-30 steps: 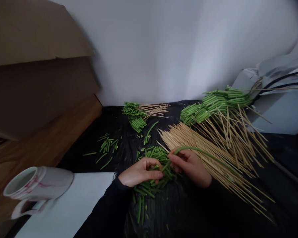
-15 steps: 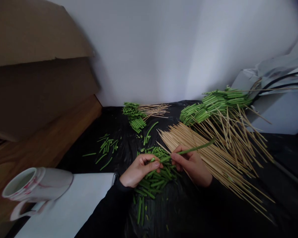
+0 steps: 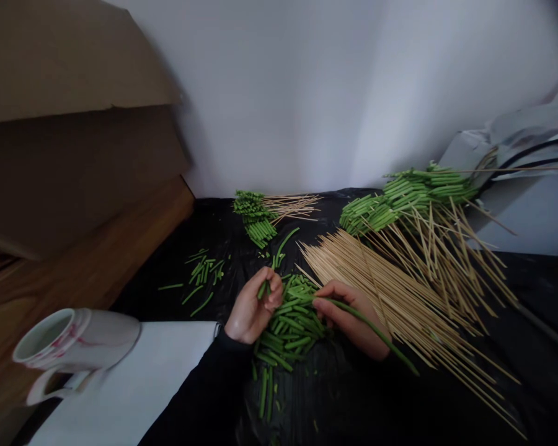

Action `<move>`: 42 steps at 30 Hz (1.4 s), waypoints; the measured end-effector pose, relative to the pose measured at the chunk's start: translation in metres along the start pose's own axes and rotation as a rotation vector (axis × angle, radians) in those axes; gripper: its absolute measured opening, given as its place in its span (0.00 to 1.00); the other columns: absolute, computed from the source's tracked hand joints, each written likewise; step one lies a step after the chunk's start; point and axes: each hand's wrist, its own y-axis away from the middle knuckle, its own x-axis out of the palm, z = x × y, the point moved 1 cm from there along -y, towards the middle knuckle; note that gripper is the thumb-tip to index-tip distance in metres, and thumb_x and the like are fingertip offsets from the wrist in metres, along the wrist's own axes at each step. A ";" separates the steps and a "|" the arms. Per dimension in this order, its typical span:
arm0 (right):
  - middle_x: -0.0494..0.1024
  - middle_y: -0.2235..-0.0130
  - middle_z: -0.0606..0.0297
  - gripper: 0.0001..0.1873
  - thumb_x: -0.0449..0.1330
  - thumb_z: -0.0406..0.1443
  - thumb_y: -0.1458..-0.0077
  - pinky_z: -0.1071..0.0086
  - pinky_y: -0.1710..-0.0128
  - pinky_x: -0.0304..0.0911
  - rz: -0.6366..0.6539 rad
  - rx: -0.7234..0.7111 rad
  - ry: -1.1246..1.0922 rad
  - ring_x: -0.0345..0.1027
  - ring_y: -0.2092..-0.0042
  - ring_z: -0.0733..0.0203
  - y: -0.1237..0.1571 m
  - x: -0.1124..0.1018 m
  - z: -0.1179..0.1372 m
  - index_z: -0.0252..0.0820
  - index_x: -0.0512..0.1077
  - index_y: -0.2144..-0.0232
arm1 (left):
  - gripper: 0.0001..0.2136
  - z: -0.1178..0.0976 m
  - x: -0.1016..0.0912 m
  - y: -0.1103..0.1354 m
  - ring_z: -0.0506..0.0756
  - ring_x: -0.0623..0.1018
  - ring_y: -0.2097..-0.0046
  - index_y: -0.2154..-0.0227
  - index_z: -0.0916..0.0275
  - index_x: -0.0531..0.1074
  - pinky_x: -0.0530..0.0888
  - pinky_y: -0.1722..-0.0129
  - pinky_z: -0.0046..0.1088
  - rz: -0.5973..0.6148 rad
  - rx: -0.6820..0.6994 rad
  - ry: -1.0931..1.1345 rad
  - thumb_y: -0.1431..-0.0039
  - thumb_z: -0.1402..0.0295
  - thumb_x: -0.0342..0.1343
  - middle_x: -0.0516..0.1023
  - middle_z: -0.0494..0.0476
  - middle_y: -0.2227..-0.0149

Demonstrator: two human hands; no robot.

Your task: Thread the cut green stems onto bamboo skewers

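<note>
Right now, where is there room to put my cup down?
Bare black sheet lies near the front edge, below the right hand, and at far right past the bare skewers. It is crowded around the cut green pieces and the loaded skewers.

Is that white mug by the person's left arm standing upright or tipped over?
Tipped over: the mug lies on its side, its open mouth facing left.

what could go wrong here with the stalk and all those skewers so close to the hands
The right hand pinches a long green stalk beside the loose bamboo skewers; their points could prick it. The left hand holds a short cut piece over the heap of cut pieces; a nudge could scatter them.
</note>
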 end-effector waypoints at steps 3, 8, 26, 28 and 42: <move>0.72 0.77 0.71 0.11 0.63 0.44 0.47 0.73 0.76 0.57 0.017 -0.004 0.012 0.62 0.76 0.68 0.000 -0.001 0.002 0.42 0.73 0.70 | 0.11 -0.005 -0.003 0.000 0.43 0.58 0.80 0.75 0.63 0.61 0.50 0.83 0.18 -0.014 0.009 -0.076 0.41 0.66 0.56 0.60 0.46 0.76; 0.75 0.73 0.69 0.08 0.64 0.41 0.48 0.73 0.71 0.61 0.035 -0.075 0.095 0.66 0.71 0.66 0.000 0.000 0.002 0.42 0.75 0.70 | 0.10 0.005 0.003 0.006 0.43 0.58 0.80 0.68 0.64 0.66 0.46 0.84 0.19 0.081 -0.098 -0.477 0.41 0.61 0.56 0.65 0.47 0.76; 0.71 0.78 0.73 0.16 0.68 0.45 0.54 0.74 0.79 0.55 0.048 0.028 -0.210 0.62 0.79 0.71 -0.007 -0.005 0.002 0.41 0.70 0.72 | 0.15 0.014 -0.002 0.008 0.46 0.64 0.78 0.70 0.67 0.74 0.57 0.78 0.23 0.282 -0.251 -0.703 0.44 0.56 0.59 0.73 0.52 0.76; 0.69 0.78 0.73 0.16 0.68 0.45 0.55 0.75 0.79 0.54 0.051 0.033 -0.196 0.62 0.79 0.71 -0.006 -0.005 0.003 0.41 0.69 0.74 | 0.14 0.014 -0.001 0.008 0.47 0.66 0.76 0.71 0.67 0.74 0.60 0.76 0.24 0.280 -0.240 -0.736 0.45 0.58 0.60 0.72 0.52 0.76; 0.72 0.77 0.73 0.14 0.66 0.42 0.50 0.75 0.79 0.52 -0.002 -0.006 -0.314 0.59 0.79 0.72 -0.005 -0.009 -0.002 0.42 0.66 0.73 | 0.13 0.011 0.005 0.011 0.45 0.64 0.76 0.72 0.66 0.72 0.55 0.79 0.21 0.149 -0.139 -0.549 0.47 0.60 0.63 0.71 0.50 0.75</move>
